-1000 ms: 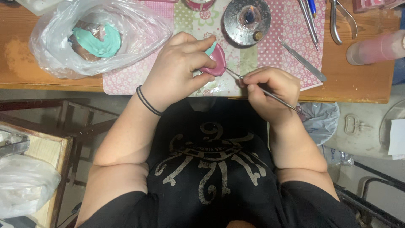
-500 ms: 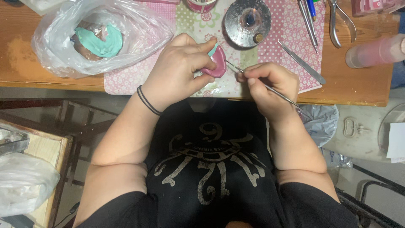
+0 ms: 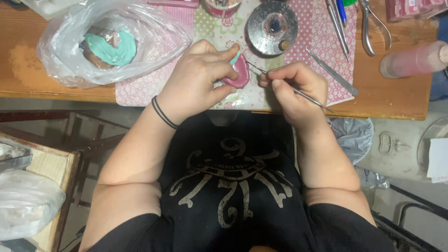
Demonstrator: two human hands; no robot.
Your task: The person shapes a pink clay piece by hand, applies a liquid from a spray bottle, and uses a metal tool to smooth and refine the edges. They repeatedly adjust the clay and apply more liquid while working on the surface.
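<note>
1. Wears a black short-sleeved shirt (image 3: 233,186), filling the frame from centre toward 6 o'clock.
2. Carries a pale gold print (image 3: 231,175) on the chest: curling, script-like shapes around an eye-like form.
3. Has two thin black bands (image 3: 163,112) around the left wrist, at 9 o'clock of centre.
4. Bare forearms and hands otherwise.

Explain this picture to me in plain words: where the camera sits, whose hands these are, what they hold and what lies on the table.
The camera sits on a person's head and looks down, so both arms are that person's own. The left hand holds a small pink piece with a bit of teal on it. The right hand holds a thin metal tool whose tip meets the pink piece. On the wooden table lie a dotted pink mat, a clear bag with a teal lump inside, a round metal burner, pliers and a pink bottle on its side.
</note>
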